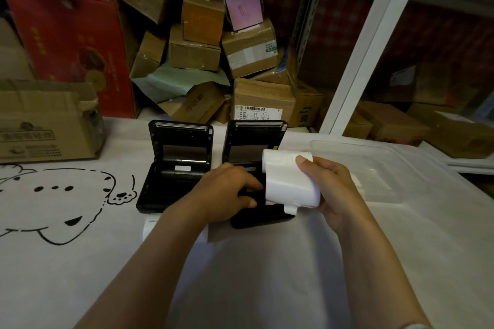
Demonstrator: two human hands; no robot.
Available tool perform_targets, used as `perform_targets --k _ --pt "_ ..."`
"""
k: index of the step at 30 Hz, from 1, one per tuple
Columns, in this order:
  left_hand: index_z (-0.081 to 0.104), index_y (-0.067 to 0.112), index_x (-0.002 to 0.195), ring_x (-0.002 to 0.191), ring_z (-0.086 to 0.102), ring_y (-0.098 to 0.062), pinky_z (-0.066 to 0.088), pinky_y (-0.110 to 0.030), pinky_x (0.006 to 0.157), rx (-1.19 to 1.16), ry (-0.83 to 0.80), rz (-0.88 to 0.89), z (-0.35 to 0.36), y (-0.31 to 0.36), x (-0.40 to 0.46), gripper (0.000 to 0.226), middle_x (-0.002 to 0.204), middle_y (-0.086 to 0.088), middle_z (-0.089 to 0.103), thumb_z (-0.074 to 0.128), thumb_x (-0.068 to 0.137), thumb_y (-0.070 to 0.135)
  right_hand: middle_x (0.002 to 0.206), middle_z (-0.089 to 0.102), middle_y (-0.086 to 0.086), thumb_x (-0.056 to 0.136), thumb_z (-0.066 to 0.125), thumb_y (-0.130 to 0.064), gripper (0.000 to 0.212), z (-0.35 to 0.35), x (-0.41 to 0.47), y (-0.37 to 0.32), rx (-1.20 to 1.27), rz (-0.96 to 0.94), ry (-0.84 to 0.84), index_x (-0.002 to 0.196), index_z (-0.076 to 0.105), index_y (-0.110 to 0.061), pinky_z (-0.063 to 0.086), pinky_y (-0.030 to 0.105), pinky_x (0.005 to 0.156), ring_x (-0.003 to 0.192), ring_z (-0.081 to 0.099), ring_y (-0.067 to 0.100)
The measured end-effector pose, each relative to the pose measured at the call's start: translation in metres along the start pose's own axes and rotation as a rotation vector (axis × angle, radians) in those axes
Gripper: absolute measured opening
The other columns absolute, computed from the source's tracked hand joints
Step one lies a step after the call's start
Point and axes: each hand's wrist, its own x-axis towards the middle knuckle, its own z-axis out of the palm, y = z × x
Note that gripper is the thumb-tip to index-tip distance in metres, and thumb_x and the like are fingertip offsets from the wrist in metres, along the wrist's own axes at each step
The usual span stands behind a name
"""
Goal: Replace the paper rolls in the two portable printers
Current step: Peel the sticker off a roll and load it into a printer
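Note:
Two black portable printers stand side by side on the white table cover, both with lids raised. The left printer (173,168) shows an open paper bay with no roll visible in it. My left hand (227,192) rests on the body of the right printer (254,141), fingers curled over its open bay. My right hand (334,189) grips a white paper roll (286,179) just above the right printer's right side; a short loose end hangs from the roll. Another white paper piece (149,224) lies on the table in front of the left printer, partly hidden by my left forearm.
A clear plastic bin lid (379,163) lies to the right of the printers. A cardboard box (45,125) sits at the left rear. Stacked cartons (240,61) pile up behind the table, and a white shelf post (369,43) rises at right.

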Motion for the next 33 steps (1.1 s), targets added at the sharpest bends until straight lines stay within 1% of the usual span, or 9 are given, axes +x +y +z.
perform_targets --k 4,11,14,18,20,24,28,31,33 --pt "0.040 0.034 0.139 0.134 0.031 -0.015 0.015 -0.042 0.116 0.020 -0.132 0.039 0.009 0.000 0.001 0.046 0.142 0.007 0.043 0.044 0.096 0.018 0.105 0.067 0.009 0.087 0.066 -0.027 0.022 -0.001 -0.001 0.001 0.001 0.012 -0.021 0.107 0.065 -0.017 0.056 0.034 0.060 0.093 0.066 0.028" --pt "0.053 0.032 0.130 0.123 0.049 -0.017 0.039 -0.041 0.105 -0.101 -0.015 0.011 0.012 0.000 0.003 0.040 0.133 0.005 0.056 0.056 0.091 0.020 0.108 0.067 0.014 0.087 0.065 -0.026 0.027 -0.003 -0.002 0.000 0.004 0.026 -0.041 0.111 0.065 -0.014 0.055 0.035 0.061 0.097 0.065 0.032" --pt "0.059 0.036 0.122 0.112 0.056 -0.011 0.046 -0.035 0.095 -0.020 0.130 -0.010 0.007 0.006 -0.001 0.036 0.121 0.011 0.063 0.062 0.087 0.028 0.109 0.065 0.011 0.087 0.065 -0.026 0.027 -0.006 -0.002 -0.001 0.019 0.023 -0.020 0.113 0.063 -0.017 0.058 0.039 0.069 0.099 0.063 0.030" --pt "0.054 0.034 0.127 0.122 0.047 -0.014 0.025 -0.039 0.110 0.259 0.140 0.034 0.011 0.007 0.000 0.033 0.125 0.007 0.059 0.045 0.096 0.037 0.108 0.065 0.009 0.087 0.066 -0.023 0.030 -0.011 -0.002 -0.003 0.069 0.011 0.016 0.116 0.063 -0.017 0.057 0.036 0.067 0.097 0.062 0.027" --pt "0.048 0.031 0.132 0.127 0.039 -0.016 0.021 -0.040 0.110 0.174 0.011 0.035 0.015 0.006 0.000 0.035 0.130 0.003 0.054 0.035 0.100 0.032 0.108 0.065 0.010 0.087 0.065 -0.023 0.029 -0.011 -0.003 -0.004 0.083 0.016 -0.011 0.116 0.063 -0.015 0.055 0.033 0.063 0.097 0.063 0.027" --pt "0.055 0.030 0.127 0.116 0.052 -0.015 0.041 -0.034 0.101 -0.030 -0.023 0.060 0.010 0.001 0.001 0.032 0.124 0.004 0.061 0.049 0.095 0.027 0.111 0.065 0.011 0.085 0.068 -0.025 0.036 -0.003 -0.002 -0.001 0.044 0.036 -0.041 0.119 0.062 -0.014 0.057 0.034 0.066 0.099 0.064 0.029" --pt "0.067 0.032 0.109 0.096 0.062 -0.006 0.050 -0.037 0.092 -0.126 0.185 -0.043 -0.007 -0.004 -0.001 0.024 0.100 0.012 0.070 0.055 0.091 0.020 0.113 0.064 0.008 0.085 0.068 -0.027 0.039 0.003 -0.001 0.002 0.022 0.040 -0.028 0.122 0.060 -0.016 0.056 0.034 0.066 0.099 0.063 0.028" --pt "0.064 0.027 0.111 0.094 0.062 -0.007 0.050 -0.034 0.091 -0.255 0.437 -0.196 -0.020 -0.009 -0.004 0.025 0.096 0.009 0.068 0.047 0.096 0.018 0.109 0.066 0.007 0.086 0.067 -0.025 0.030 0.004 -0.001 0.003 0.040 0.031 -0.052 0.115 0.063 -0.017 0.057 0.034 0.066 0.096 0.064 0.025" --pt "0.062 0.021 0.115 0.091 0.063 -0.010 0.049 -0.033 0.090 -0.418 0.422 -0.212 -0.023 -0.006 -0.005 0.026 0.099 0.003 0.067 0.043 0.098 0.021 0.106 0.067 0.006 0.086 0.067 -0.025 0.022 0.009 -0.002 0.004 0.039 0.023 -0.081 0.107 0.065 -0.018 0.056 0.030 0.062 0.094 0.065 0.024"
